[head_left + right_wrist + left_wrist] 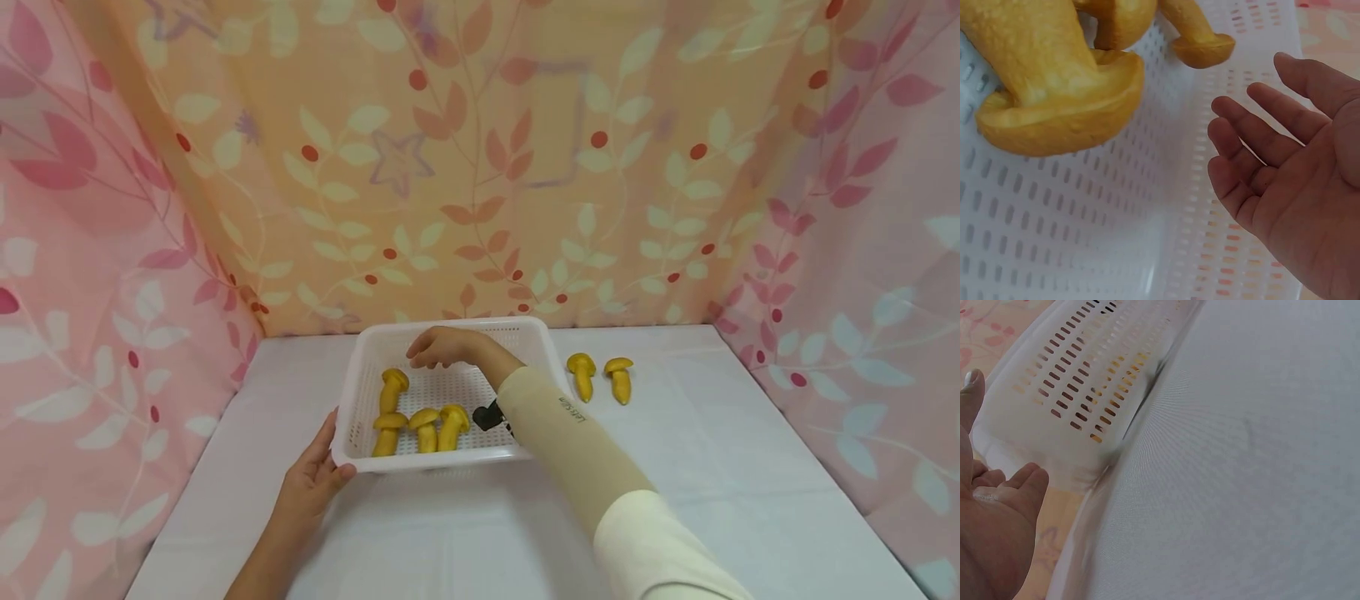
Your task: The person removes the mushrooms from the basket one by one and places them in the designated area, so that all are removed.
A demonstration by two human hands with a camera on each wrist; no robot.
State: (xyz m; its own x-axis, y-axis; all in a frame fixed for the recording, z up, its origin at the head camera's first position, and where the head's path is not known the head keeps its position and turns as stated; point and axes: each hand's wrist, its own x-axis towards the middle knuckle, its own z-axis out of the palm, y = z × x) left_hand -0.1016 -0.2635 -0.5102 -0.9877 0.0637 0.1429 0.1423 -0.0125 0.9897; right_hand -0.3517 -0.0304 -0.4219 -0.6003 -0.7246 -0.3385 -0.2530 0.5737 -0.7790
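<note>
A white perforated plastic basket [450, 461] stands on the table with several yellow mushrooms lying inside. One mushroom [393, 388] is farther back at the left, and another mushroom [452, 427] lies in the front row. My right hand [447, 346] hovers over the back of the basket, fingers loosely bent. Nothing is in its palm, as the right wrist view shows, where a mushroom [1060, 94] appears close up. At the basket's front left corner, my left hand [311, 479] touches the outside with extended fingers and thumb. The left wrist view shows the basket's slotted wall [1041, 437] beside that hand.
Two more yellow mushrooms, one mushroom [582, 377] and a second mushroom [619, 380], lie on the white-covered table [735, 467] right of the basket. A patterned curtain [480, 208] closes off the back and both sides. A black item [489, 416] shows beside my right forearm.
</note>
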